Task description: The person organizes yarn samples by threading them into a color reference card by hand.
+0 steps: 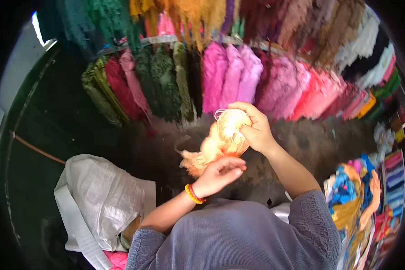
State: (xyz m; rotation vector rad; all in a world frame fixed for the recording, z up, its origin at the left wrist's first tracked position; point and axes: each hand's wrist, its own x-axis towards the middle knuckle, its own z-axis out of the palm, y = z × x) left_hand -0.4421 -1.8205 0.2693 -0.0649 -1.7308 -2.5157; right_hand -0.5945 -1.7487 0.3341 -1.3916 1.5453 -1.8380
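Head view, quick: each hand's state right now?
Left hand: open, by the peach yarn; contact unclear.
Right hand: closed, holding the peach yarn.

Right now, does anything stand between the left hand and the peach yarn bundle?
Nothing visible does. The left hand is open at the lower part of the peach yarn bundle; whether they touch, I cannot tell. The right hand grips the upper end, apart from the left hand.
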